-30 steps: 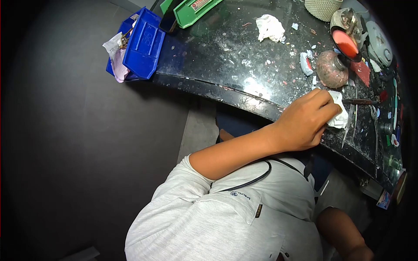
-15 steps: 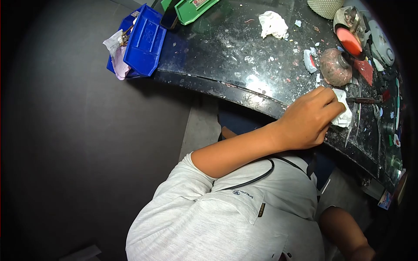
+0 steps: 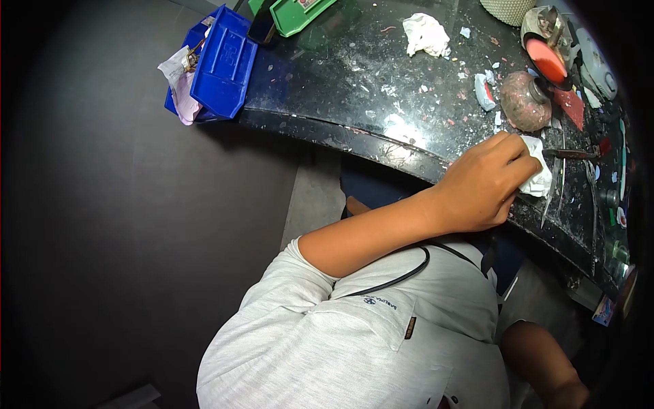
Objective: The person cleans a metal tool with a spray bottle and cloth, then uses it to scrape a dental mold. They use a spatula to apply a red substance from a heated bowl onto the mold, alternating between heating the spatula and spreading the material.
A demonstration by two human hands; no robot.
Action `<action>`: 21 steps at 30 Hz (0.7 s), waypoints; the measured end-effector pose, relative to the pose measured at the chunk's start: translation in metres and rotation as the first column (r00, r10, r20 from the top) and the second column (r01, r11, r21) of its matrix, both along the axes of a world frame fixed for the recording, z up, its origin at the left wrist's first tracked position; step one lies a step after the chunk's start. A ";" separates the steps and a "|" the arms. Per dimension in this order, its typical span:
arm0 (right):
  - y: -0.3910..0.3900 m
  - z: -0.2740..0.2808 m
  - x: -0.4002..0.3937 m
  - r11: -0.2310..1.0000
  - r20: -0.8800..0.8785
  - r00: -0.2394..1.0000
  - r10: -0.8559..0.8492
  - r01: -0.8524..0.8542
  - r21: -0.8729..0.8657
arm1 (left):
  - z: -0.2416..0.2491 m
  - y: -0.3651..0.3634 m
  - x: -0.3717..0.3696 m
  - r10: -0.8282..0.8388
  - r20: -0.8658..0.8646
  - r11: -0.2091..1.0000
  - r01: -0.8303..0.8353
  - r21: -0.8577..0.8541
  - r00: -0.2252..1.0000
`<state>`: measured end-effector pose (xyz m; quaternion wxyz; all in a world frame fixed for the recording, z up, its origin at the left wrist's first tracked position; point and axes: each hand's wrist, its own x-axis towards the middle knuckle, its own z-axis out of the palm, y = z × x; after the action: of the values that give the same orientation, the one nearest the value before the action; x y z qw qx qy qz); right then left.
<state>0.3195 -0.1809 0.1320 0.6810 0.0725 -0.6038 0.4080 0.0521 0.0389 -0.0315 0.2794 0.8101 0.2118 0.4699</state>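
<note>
My left hand (image 3: 487, 180) rests near the bench's front edge. Its fingers are curled down onto a crumpled white cloth or tissue (image 3: 536, 170), and the fingertips are partly hidden behind it. Just beyond stands a round, stained glass pot with a metal neck (image 3: 525, 102). Right of the cloth lies a dark-handled tool (image 3: 572, 155), and a thin pointed metal tool (image 3: 546, 208) sits beside it. Of my right side only the arm (image 3: 539, 361) shows at lower right; the right hand is out of view.
White and coloured scraps litter the black bench (image 3: 327, 88). A second crumpled white wad (image 3: 426, 35), a white piece with red on it (image 3: 484, 94), a red sheet (image 3: 569, 108) and a red disc (image 3: 546, 60) lie farther off. A blue bin (image 3: 225, 65) and green bin (image 3: 300, 15) stand left.
The whole view has shifted very slightly. My left hand keeps its place and grip at the white cloth or tissue, with no clear movement.
</note>
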 end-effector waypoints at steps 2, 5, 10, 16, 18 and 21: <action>0.022 -0.011 -0.032 1.000 -0.065 0.998 0.023 -0.023 -0.004 | 0.000 0.000 0.000 -0.006 0.004 1.000 0.006 -0.005 1.000; 0.024 -0.002 -0.023 0.985 -0.125 0.979 0.163 -0.168 -0.031 | 0.000 0.000 0.001 -0.001 0.012 1.000 0.001 0.008 1.000; 0.047 -0.014 -0.048 0.890 -0.229 0.873 0.431 -0.453 -0.053 | 0.001 0.000 0.000 0.003 0.002 1.000 -0.003 0.004 1.000; 0.041 -0.009 -0.029 0.802 -0.243 0.799 0.550 -0.587 -0.114 | -0.001 0.001 0.001 0.003 0.021 1.000 -0.004 0.013 1.000; 0.041 -0.002 -0.017 0.636 -0.268 0.676 0.687 -0.737 -0.227 | -0.001 0.001 0.001 0.004 0.026 1.000 -0.005 0.016 1.000; 0.058 -0.009 -0.049 0.873 -0.110 0.877 0.468 -0.478 -0.095 | -0.001 0.001 0.002 0.004 0.029 1.000 -0.004 0.020 1.000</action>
<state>0.2702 -0.1229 0.1228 0.5882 0.1941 -0.5130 0.5943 0.0536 0.0399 -0.0322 0.2733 0.8056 0.2046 0.4842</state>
